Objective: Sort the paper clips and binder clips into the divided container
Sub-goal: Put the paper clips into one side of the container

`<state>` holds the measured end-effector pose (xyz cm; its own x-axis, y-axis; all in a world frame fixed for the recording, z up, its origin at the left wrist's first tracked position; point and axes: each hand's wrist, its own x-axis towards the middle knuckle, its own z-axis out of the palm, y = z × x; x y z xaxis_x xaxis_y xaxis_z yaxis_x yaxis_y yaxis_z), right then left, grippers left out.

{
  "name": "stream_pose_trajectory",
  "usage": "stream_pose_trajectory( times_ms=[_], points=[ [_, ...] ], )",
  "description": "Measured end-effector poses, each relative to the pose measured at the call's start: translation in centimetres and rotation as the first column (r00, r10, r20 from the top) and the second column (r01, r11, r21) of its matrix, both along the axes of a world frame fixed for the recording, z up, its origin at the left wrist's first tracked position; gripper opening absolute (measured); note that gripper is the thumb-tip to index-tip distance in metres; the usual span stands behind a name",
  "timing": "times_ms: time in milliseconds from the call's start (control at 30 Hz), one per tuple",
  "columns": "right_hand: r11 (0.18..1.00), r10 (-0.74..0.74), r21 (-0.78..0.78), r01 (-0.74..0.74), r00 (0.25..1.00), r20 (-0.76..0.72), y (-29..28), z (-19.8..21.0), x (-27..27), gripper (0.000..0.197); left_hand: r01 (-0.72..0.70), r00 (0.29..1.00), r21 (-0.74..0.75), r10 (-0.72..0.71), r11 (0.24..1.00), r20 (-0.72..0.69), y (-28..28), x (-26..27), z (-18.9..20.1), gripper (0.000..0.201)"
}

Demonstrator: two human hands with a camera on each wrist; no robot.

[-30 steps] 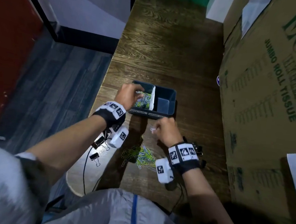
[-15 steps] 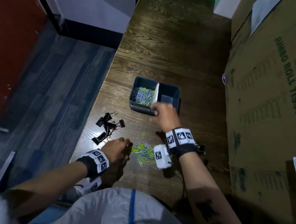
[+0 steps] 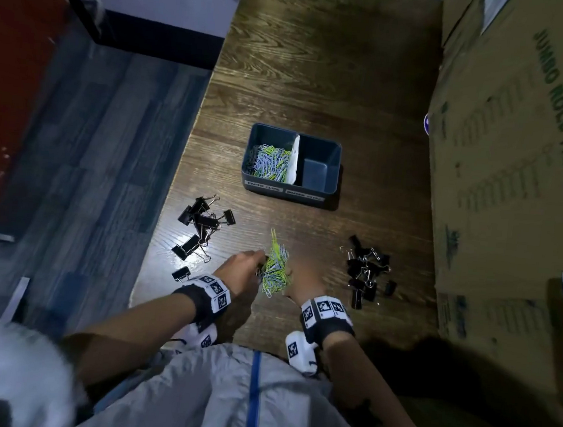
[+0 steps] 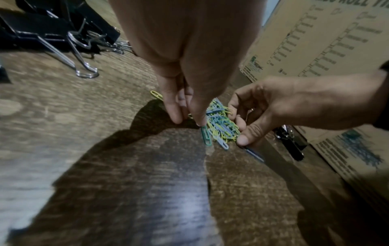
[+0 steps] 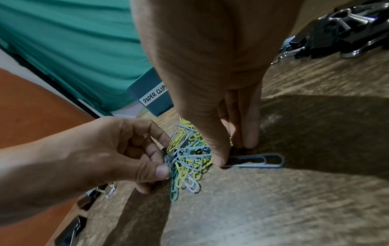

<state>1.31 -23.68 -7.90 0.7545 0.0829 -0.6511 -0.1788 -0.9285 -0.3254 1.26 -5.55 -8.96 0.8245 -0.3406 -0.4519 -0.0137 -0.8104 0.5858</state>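
Note:
A dark blue divided container (image 3: 334,149) stands mid-table; its left half holds paper clips (image 3: 271,162), its right half looks empty. A loose pile of yellow, blue and green paper clips (image 3: 276,269) lies near the front edge. My left hand (image 3: 256,266) and right hand (image 3: 292,279) close on it from either side. In the right wrist view my left hand (image 5: 163,162) pinches the pile (image 5: 189,154) with curled fingers. My right hand's (image 5: 235,154) thumb sits on a blue clip (image 5: 258,160). In the left wrist view my right hand (image 4: 240,129) curls round the pile (image 4: 221,126).
Black binder clips lie in two heaps, one at the left (image 3: 203,226) and one at the right (image 3: 367,273). A large cardboard box (image 3: 518,167) walls off the table's right side. The table's left edge drops to the floor (image 3: 89,160).
My left hand left the container and came back to the loose pile. My right hand reached to the container, then returned; both hands now meet at the pile.

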Motion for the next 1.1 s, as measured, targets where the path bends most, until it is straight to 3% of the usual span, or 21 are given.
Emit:
stream_pose_trajectory(
  times_ms=[100,167,300,400,500,633,733,867,1100],
  points=[
    [0.995,-0.088,0.057,0.086,0.995,0.037,-0.7,-0.2,0.1,0.048,0.000,0.996,-0.081,0.007,0.997,0.091,0.4,0.6,0.0,0.032],
    [0.995,-0.072,0.068,0.067,0.995,0.065,-1.6,0.0,-0.3,0.059,0.029,0.987,-0.024,-0.025,0.999,0.160,0.7,1.2,0.2,0.041],
    [0.997,0.070,-0.015,-0.071,0.997,-0.031,-2.7,-0.1,-1.3,0.090,0.145,0.985,0.152,-0.157,0.978,0.069,0.2,3.0,-0.2,0.107],
    [0.999,0.053,0.011,-0.053,0.999,0.011,-1.9,-0.4,-1.3,0.102,0.321,0.940,0.267,-0.340,0.909,0.027,-0.8,3.6,-0.7,0.126],
    [1.000,0.006,0.021,-0.008,0.996,0.093,-0.7,-1.0,-0.7,0.100,0.396,0.901,0.309,-0.431,0.865,0.054,-1.4,3.2,-0.9,0.109],
    [0.989,0.134,-0.081,-0.120,0.972,0.191,0.3,-1.0,-0.6,0.074,0.292,0.936,0.180,-0.319,0.939,0.147,-1.1,1.5,-1.3,0.074],
    [0.990,0.130,-0.077,-0.116,0.969,0.212,0.5,-0.9,-0.7,0.052,0.256,0.948,0.106,-0.271,0.961,0.168,-0.7,1.0,-1.3,0.052],
    [0.995,0.097,-0.054,-0.087,0.970,0.224,-0.1,-0.9,0.0,0.043,0.227,0.958,0.082,-0.237,0.970,0.159,-0.1,1.6,-0.6,0.025],
    [0.998,-0.063,0.022,0.060,0.985,0.164,-1.7,-1.4,0.8,0.029,0.113,0.974,-0.018,-0.107,0.993,0.202,1.3,2.1,0.1,0.020]
  ],
)
